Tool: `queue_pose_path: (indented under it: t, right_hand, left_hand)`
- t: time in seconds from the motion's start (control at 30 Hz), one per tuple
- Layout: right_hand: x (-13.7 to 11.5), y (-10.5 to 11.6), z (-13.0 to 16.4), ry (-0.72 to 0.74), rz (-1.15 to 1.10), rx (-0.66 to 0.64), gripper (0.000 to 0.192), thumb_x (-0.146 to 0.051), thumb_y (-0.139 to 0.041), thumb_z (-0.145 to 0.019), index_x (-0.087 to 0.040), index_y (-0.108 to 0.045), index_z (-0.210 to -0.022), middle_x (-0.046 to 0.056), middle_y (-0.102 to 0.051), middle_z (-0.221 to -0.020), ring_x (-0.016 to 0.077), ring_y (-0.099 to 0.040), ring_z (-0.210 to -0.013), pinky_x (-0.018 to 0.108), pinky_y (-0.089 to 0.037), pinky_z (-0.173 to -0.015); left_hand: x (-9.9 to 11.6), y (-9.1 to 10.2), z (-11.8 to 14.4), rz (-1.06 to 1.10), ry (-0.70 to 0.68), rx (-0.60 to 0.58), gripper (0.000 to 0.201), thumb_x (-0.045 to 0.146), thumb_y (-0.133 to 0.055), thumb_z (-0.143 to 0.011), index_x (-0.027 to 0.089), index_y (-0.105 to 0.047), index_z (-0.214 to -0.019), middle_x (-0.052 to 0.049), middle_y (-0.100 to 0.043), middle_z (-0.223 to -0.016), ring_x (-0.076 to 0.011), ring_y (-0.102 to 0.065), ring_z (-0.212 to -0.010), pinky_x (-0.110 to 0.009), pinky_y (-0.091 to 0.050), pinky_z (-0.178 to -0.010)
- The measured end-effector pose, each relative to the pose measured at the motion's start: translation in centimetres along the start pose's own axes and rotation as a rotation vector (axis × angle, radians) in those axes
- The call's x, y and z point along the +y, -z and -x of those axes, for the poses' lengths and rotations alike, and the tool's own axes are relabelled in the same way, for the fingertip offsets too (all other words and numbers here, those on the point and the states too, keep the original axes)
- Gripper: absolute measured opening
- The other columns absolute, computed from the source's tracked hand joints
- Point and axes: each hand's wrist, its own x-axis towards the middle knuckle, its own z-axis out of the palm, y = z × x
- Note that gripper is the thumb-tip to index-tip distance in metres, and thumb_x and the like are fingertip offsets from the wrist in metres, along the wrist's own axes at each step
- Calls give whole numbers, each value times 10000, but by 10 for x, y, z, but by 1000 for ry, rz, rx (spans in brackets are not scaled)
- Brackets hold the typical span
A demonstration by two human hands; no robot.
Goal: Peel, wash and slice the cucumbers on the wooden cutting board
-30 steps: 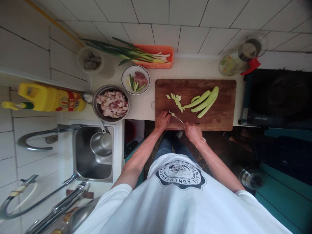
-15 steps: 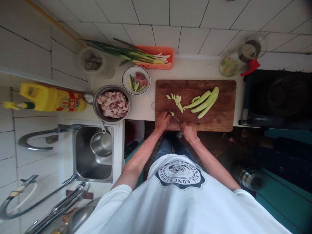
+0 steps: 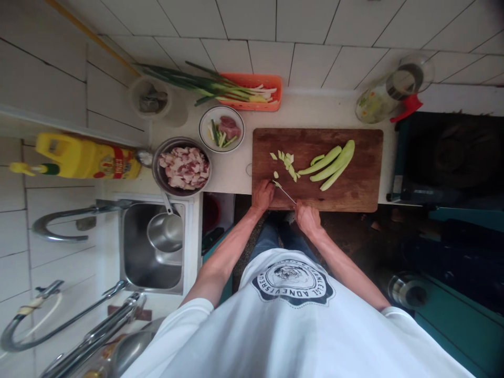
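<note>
Seen from above, a person in a white printed T-shirt stands at a kitchen counter, cutting at the near left edge of a brown wooden chopping board [image 3: 356, 191]. The right hand [image 3: 308, 219] is closed around the handle of a thin-bladed kitchen knife [image 3: 284, 193], its tip angled left toward the left hand [image 3: 263, 195]. That hand's fingers are curled down, pinning a small pale green vegetable piece [image 3: 277, 184] against the board; how tightly cannot be told. A scatter of cut green pieces [image 3: 286, 161] lies just beyond, and three long peeled green vegetable strips [image 3: 331, 164] lie across the middle of the board. The flesh looks moist and light, likely firm yet slippery, so it is best held near the cut end with fingertips tucked back. Left of the board sit a metal bowl of chopped raw meat [image 3: 183, 168], a small white bowl of meat and scallion [image 3: 222, 128] and an orange basket with green onions [image 3: 252, 90]. Compared with half a second ago, the right hand has drawn slightly nearer the body, and one more small piece lies loose near the blade.
</note>
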Motion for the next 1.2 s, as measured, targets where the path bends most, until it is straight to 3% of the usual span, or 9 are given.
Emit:
queue_pose_path:
  t: [0.17, 0.43, 0.7, 1.0, 1.2]
  right_hand:
    - [-5, -10, 0, -15, -3, 22, 447, -245, -287, -1150, -123, -605, -1440, 211, -807, -1088, 309, -807, -1048, 368, -567, -924]
    - [-12, -24, -27, -34, -77, 3, 456, -344, -276, -1190, -139, -593, -1446, 189, -814, -1106, 296, -799, -1082, 367, -548, -952]
    - [1, -15, -25, 3, -130, 25, 461, -388, -270, -1195, -151, -607, -1402, 176, -806, -1112, 282, -791, -1068, 333, -531, -921]
    - [7, -10, -25, -3, -93, 60, 438, -382, -301, -1190, -156, -627, -1376, 169, -807, -1069, 296, -791, -1022, 350, -529, -908]
    - [17, -10, -25, 0, -79, 72, 475, -395, -280, -1191, -140, -623, -1397, 184, -803, -1067, 294, -789, -1004, 341, -527, -884]
  left_hand:
    - [-5, -3, 0, -55, -35, -2, 228, 301, -535, -1074, 256, -758, -1100, -143, -695, -1311, -322, -639, -1312, -539, -506, -1185]
    - [-12, -3, 3, -58, -40, 20, 220, 273, -545, -1072, 262, -762, -1110, -129, -701, -1280, -304, -652, -1273, -489, -509, -1157]
    - [-14, 17, 8, -133, 48, 104, 237, 258, -609, -1058, 238, -735, -1258, -149, -681, -1342, -308, -648, -1280, -456, -510, -1129]
    - [-8, -4, -4, -208, -97, 73, 243, 262, -580, -1064, 247, -744, -1243, -126, -683, -1287, -306, -645, -1243, -471, -535, -1101]
    - [-11, -1, -6, -196, -101, 56, 227, 230, -590, -1040, 244, -737, -1213, -116, -691, -1189, -302, -647, -1178, -468, -543, -1057]
